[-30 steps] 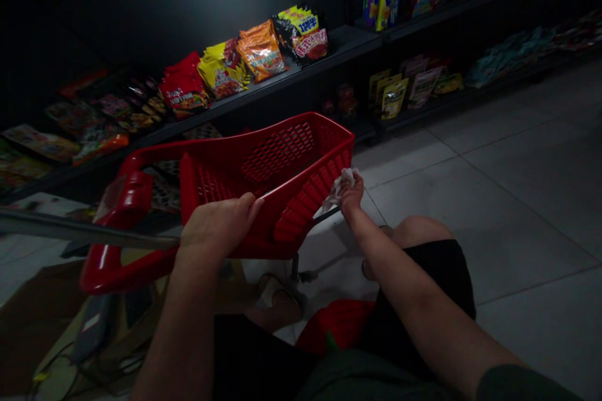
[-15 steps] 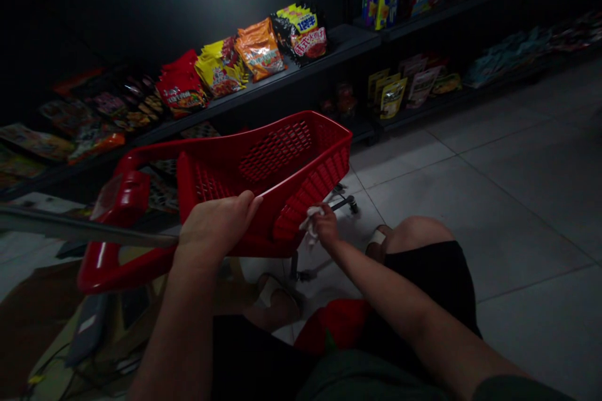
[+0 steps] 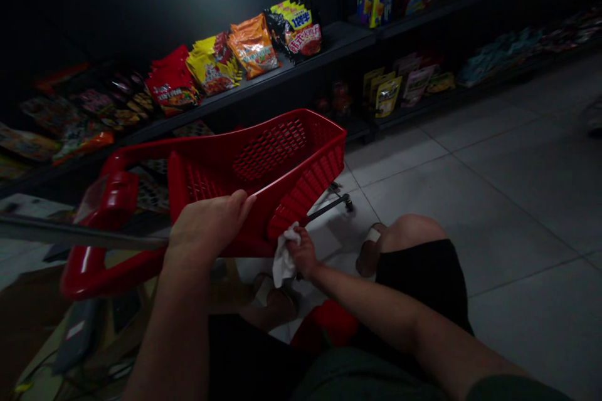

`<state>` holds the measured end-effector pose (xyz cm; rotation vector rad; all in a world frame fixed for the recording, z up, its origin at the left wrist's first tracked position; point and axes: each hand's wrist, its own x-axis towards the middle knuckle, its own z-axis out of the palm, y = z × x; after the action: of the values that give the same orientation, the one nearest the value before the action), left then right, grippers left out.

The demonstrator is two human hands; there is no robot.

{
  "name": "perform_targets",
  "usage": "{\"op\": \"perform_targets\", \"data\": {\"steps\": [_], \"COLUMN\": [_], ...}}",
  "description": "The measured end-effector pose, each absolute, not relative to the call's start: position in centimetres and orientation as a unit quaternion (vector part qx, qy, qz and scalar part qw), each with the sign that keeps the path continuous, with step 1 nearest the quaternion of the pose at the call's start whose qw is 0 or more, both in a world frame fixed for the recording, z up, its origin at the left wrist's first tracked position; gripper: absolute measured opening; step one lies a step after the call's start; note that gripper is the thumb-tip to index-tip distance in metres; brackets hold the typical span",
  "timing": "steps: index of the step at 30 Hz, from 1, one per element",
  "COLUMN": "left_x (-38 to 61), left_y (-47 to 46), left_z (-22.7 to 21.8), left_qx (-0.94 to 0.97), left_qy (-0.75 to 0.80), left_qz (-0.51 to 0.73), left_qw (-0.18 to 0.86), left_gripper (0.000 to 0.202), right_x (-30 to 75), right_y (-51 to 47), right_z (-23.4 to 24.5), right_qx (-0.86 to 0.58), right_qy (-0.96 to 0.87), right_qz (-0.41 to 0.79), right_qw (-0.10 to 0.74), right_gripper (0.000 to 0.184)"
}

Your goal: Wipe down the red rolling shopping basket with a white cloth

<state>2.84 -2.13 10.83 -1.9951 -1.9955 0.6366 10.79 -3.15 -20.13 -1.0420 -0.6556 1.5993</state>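
Observation:
A red shopping cart [image 3: 263, 200] with perforated basket walls stands in front of me, its handle toward the left. My left hand [image 3: 207, 222] is closed over the near rim of the basket; the fingers inside are partly hidden. Pinched in my right hand [image 3: 302, 252] is a crumpled white cloth or tissue [image 3: 285, 257], which hangs down by the lower near side of the basket. The cloth's upper end is at the slatted panel; I cannot tell whether it touches.
Snack bags [image 3: 254, 44] line a dark shelf [image 3: 338, 41] behind the cart, with more packets [image 3: 388, 95] lower right. A grey bar [image 3: 84, 232] crosses at left. Cardboard, cables and a dark device [image 3: 78, 335] lie lower left. Pale floor tiles [image 3: 508, 194] extend right.
My right hand has moved down and to the left with the white cloth, which now hangs more spread out. My left hand still grips the rim. The view has shifted slightly.

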Motion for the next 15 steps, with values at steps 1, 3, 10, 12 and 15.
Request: {"op": "perform_targets", "data": {"steps": [1, 3, 10, 12, 15], "left_x": [2.8, 2.8, 3.0, 3.0, 3.1], "left_y": [-2.1, -2.2, -2.3, -2.2, -2.2], "left_z": [10.8, 10.9, 11.1, 11.1, 11.1], "left_qx": [-0.684, -0.684, -0.681, -0.68, -0.678], "left_qy": [-0.685, -0.686, -0.689, -0.691, -0.693], "left_qz": [0.219, 0.221, 0.225, 0.222, 0.221], "left_qw": [0.12, 0.113, 0.108, 0.104, 0.101], "left_gripper": [0.054, 0.055, 0.057, 0.057, 0.057], "right_x": [11.1, 12.7, 17.6, 16.4, 13.4], "right_y": [-2.9, -0.6, 8.4, 6.4, 0.4], "right_z": [-20.2, -20.4, -20.3, -20.4, -20.7], "right_qx": [-0.438, -0.448, -0.497, -0.488, -0.444], "right_qy": [-0.273, -0.263, -0.199, -0.204, -0.251], "right_qz": [0.675, 0.663, 0.56, 0.573, 0.639], "right_qw": [0.528, 0.538, 0.633, 0.626, 0.577], "right_gripper": [0.035, 0.035, 0.042, 0.043, 0.042]}}
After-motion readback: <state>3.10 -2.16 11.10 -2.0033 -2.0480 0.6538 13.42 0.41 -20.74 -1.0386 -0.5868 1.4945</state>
